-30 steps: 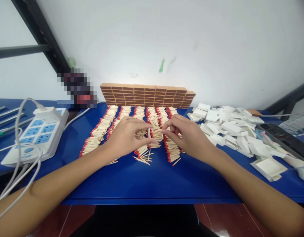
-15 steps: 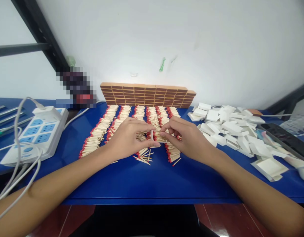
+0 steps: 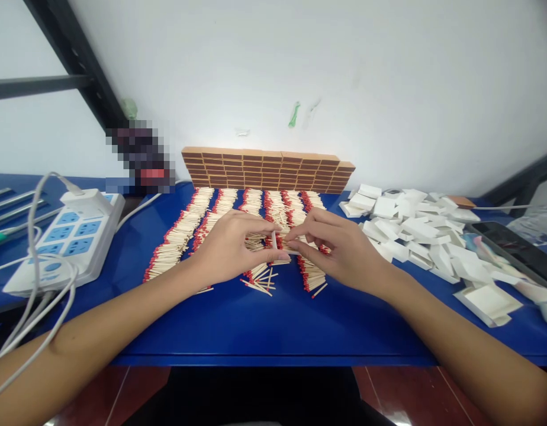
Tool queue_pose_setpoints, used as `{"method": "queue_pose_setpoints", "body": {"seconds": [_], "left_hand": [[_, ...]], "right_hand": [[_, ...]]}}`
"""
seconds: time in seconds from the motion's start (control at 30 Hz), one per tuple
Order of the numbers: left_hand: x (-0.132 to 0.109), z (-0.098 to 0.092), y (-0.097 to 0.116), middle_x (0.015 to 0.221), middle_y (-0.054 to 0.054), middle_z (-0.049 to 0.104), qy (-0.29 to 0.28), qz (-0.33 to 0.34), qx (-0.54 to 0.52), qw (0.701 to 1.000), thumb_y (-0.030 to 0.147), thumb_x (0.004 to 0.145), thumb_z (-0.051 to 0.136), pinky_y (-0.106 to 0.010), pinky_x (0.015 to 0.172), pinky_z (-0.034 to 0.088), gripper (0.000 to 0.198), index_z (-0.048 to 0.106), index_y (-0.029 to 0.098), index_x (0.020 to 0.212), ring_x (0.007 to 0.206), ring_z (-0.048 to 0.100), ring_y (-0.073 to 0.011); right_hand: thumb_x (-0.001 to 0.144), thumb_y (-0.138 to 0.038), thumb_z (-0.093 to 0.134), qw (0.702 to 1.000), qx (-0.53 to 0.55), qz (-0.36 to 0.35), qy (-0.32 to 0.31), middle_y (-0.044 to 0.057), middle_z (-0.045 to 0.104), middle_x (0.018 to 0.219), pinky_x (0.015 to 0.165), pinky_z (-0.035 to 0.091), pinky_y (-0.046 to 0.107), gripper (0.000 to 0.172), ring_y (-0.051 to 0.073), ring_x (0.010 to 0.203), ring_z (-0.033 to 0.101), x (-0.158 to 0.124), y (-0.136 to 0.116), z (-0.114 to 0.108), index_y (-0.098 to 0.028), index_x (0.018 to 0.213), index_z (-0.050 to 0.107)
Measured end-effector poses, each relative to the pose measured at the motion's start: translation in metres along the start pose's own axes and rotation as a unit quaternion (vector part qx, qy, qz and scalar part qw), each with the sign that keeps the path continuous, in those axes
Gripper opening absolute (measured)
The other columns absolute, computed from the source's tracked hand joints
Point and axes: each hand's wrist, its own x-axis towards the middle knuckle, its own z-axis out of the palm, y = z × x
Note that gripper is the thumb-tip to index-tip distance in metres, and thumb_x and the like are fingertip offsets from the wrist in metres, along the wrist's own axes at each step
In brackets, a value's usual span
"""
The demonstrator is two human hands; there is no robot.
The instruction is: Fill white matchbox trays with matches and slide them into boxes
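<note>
a small white tray point(image 3: 274, 240) is pinched between the fingertips of the left hand point(image 3: 229, 251) and the right hand point(image 3: 344, 248), both closed on it, just above the rows of matches point(image 3: 184, 234) on the blue counter point(image 3: 273, 331).

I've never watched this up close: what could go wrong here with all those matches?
The left hand and right hand pinch a small white tray and a bundle of matches just above the neat match rows; a slip could scatter them, like the loose matches already lying askew.
</note>
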Motion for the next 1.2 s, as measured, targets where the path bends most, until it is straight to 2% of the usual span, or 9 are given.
{"method": "queue_pose_setpoints", "body": {"seconds": [0.27, 0.47, 0.77, 0.9, 1.0, 1.1, 1.2], "left_hand": [[0.0002, 0.0002, -0.0012, 0.1, -0.002, 0.085, 0.012, 0.002, -0.01, 1.0, 0.053, 0.082, 0.088, -0.035, 0.084, 0.054, 0.035, 0.084, 0.026, 0.104, 0.091, 0.077, -0.0229], [0.0, -0.001, -0.0026, 0.102, -0.004, 0.085, 0.022, 0.005, 0.002, 1.0, 0.06, 0.085, 0.083, -0.034, 0.08, 0.055, 0.037, 0.084, 0.026, 0.1, 0.091, 0.078, -0.0237], [0.0012, -0.0024, 0.0004, 0.099, -0.004, 0.084, 0.004, -0.01, -0.009, 1.0, 0.059, 0.085, 0.084, -0.034, 0.081, 0.055, 0.039, 0.084, 0.025, 0.103, 0.09, 0.077, -0.0234], [0.0013, -0.0035, 0.0008, 0.102, -0.004, 0.084, 0.008, -0.012, -0.017, 1.0, 0.058, 0.086, 0.084, -0.034, 0.081, 0.056, 0.035, 0.084, 0.026, 0.102, 0.091, 0.077, -0.0235], [0.0015, -0.0042, 0.0006, 0.101, -0.003, 0.084, 0.009, -0.035, -0.02, 0.999, 0.054, 0.085, 0.085, -0.033, 0.079, 0.056, 0.036, 0.084, 0.026, 0.108, 0.091, 0.076, -0.023], [0.0019, -0.0052, -0.0013, 0.097, -0.004, 0.084, 0.036, -0.074, 0.002, 0.997, 0.06, 0.085, 0.083, -0.033, 0.075, 0.056, 0.042, 0.084, 0.024, 0.108, 0.086, 0.077, -0.0232], [0.0022, -0.0061, -0.0061, 0.097, -0.004, 0.085, 0.079, -0.107, 0.029, 0.991, 0.065, 0.084, 0.081, -0.035, 0.075, 0.057, 0.046, 0.085, 0.023, 0.101, 0.086, 0.078, -0.0252]], "right_hand": [[0.104, -0.021, 0.067, 1.0, -0.002, 0.018, 0.001, 0.001, 0.059, 0.086, 0.064, 0.045, 0.029, 0.005, 0.014, 0.07, 0.054, 0.0005, 0.0, -0.0006, -0.022, 0.106, 0.072], [0.104, -0.022, 0.068, 0.999, -0.01, 0.035, -0.001, 0.001, 0.059, 0.086, 0.066, 0.045, 0.03, 0.004, 0.015, 0.073, 0.055, -0.0008, 0.0044, -0.0026, -0.022, 0.103, 0.071], [0.107, -0.022, 0.061, 0.999, 0.019, 0.002, -0.032, 0.003, 0.057, 0.088, 0.066, 0.045, 0.03, 0.012, 0.016, 0.076, 0.056, -0.0006, 0.0017, -0.0037, -0.023, 0.109, 0.073], [0.108, -0.025, 0.059, 0.999, 0.026, 0.015, -0.031, 0.003, 0.058, 0.088, 0.064, 0.046, 0.03, 0.015, 0.017, 0.075, 0.057, 0.0006, 0.0001, -0.0043, -0.025, 0.111, 0.073], [0.107, -0.025, 0.06, 0.999, 0.018, 0.033, -0.002, 0.003, 0.06, 0.087, 0.061, 0.044, 0.03, 0.013, 0.016, 0.073, 0.056, 0.0011, -0.0006, -0.0048, -0.024, 0.11, 0.072], [0.105, -0.025, 0.064, 0.999, 0.009, 0.033, 0.024, 0.002, 0.058, 0.081, 0.062, 0.043, 0.03, 0.008, 0.016, 0.07, 0.053, 0.0009, -0.0002, -0.0051, -0.023, 0.105, 0.072], [0.103, -0.025, 0.067, 0.999, 0.008, 0.031, -0.009, 0.001, 0.059, 0.079, 0.063, 0.043, 0.03, 0.007, 0.016, 0.07, 0.054, -0.0005, 0.0008, -0.0037, -0.022, 0.098, 0.071]]}}
